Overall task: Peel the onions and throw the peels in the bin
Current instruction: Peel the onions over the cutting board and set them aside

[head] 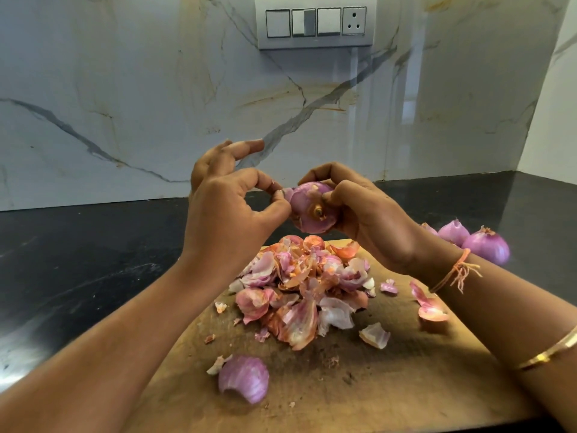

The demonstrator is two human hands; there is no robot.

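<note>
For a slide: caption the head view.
Right hand holds an onion over the cutting board; left hand pinches its skin, peels piled beneath.

On the table (pixel 78 260), the board (pixel 390 385) carries the peel heap (pixel 299 285). Right of the board lie the onions (pixel 485 248). One held onion (pixel 307 207) is above the heap.

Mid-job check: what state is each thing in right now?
Held onion: partly peeled, raised above the cutting board.
Left hand: pinches a skin flap on the held onion.
Right hand: grips the held onion.
Peels: heaped on the cutting board, not binned.
Side onions: look peeled, lying on the counter.
</note>
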